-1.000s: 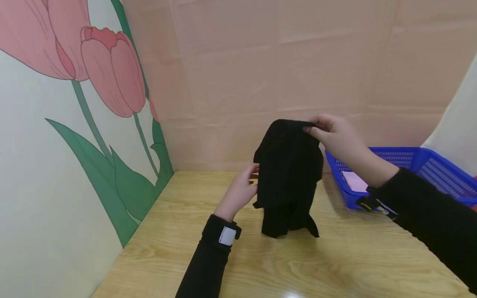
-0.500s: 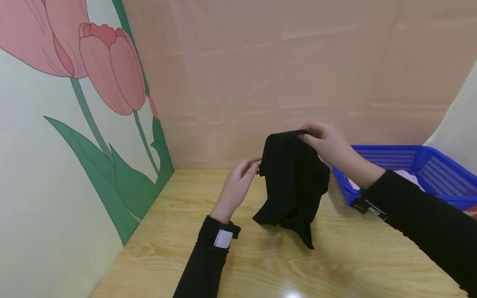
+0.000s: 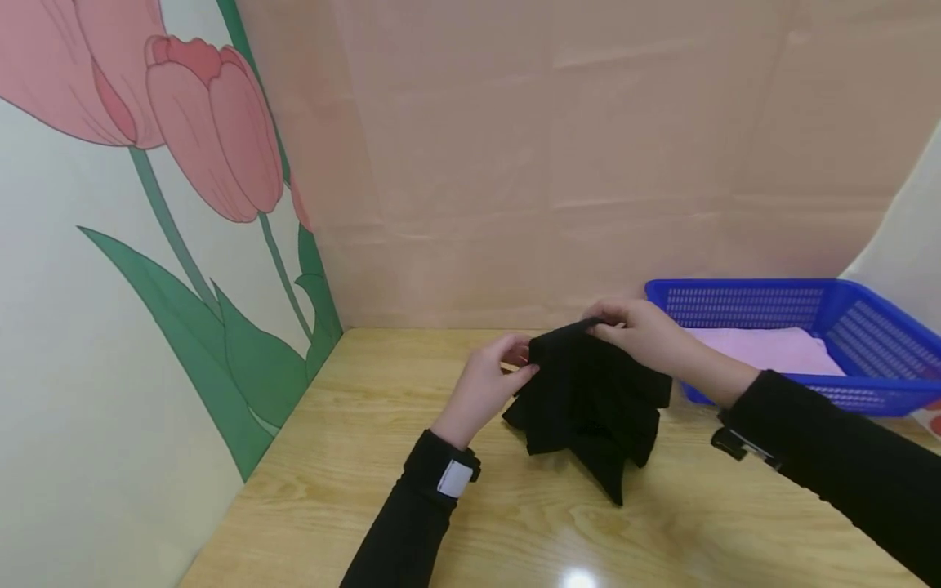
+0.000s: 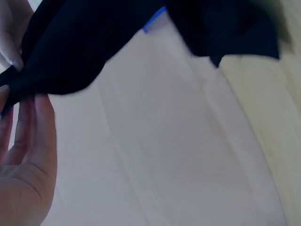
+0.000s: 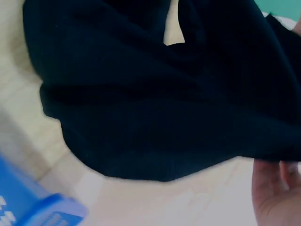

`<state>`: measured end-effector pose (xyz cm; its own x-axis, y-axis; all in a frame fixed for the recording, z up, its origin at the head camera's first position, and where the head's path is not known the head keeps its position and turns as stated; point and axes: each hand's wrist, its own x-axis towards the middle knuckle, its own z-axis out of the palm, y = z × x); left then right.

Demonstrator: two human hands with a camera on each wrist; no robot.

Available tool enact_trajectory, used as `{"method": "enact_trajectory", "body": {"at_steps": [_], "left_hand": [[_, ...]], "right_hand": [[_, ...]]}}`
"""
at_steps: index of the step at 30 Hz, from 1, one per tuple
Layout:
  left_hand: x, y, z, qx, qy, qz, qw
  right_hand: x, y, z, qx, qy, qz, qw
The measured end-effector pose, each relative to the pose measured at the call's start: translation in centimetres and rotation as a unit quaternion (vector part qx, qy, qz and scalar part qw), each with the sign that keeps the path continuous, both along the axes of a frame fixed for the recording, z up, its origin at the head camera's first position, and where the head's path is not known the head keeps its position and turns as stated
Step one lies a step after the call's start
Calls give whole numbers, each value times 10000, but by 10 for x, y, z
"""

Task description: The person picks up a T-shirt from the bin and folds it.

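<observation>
A limp black cloth (image 3: 588, 400) hangs in folds low over the wooden table, its lower corners pointing down. My left hand (image 3: 481, 388) pinches its upper left corner between thumb and fingers. At the upper edge further right, my right hand (image 3: 647, 335) grips the cloth. In the left wrist view, the fingers of the left hand (image 4: 28, 179) lie under the dark fabric, with the other hand near. The right wrist view is mostly filled by the cloth (image 5: 141, 108), and the right hand (image 5: 282, 197) shows at the corner, its fingertips hidden by fabric.
A blue plastic basket (image 3: 750, 285) stands at the back right, behind the right forearm, with a pink cloth (image 3: 764, 349) in it. The wooden table (image 3: 316, 482) meets a beige-covered wall behind and a tulip-painted wall (image 3: 220, 139) on the left.
My right hand has come down, lowering the cloth towards the table. My left hand has moved slightly right and down, from the cloth's side to its upper left corner, which it now pinches.
</observation>
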<state>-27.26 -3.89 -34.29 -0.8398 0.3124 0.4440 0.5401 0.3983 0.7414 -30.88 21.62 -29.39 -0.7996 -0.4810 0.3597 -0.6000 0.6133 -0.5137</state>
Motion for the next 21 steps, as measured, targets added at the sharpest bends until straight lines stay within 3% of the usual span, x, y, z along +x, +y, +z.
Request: {"method": "enact_trajectory", "body": {"at_steps": [8, 13, 21], "left_hand": [[5, 11, -19, -1100, -357, -421, 9924], [0, 8, -27, -1355, -468, -84, 9896], [-20, 1, -44, -1259, -824, 381, 9879]], "right_hand": [[2, 34, -26, 499, -822, 491, 9942], [4, 51, -38, 659, -1277, 678, 9873], [13, 66, -58, 982, -1526, 1276, 9751]]}}
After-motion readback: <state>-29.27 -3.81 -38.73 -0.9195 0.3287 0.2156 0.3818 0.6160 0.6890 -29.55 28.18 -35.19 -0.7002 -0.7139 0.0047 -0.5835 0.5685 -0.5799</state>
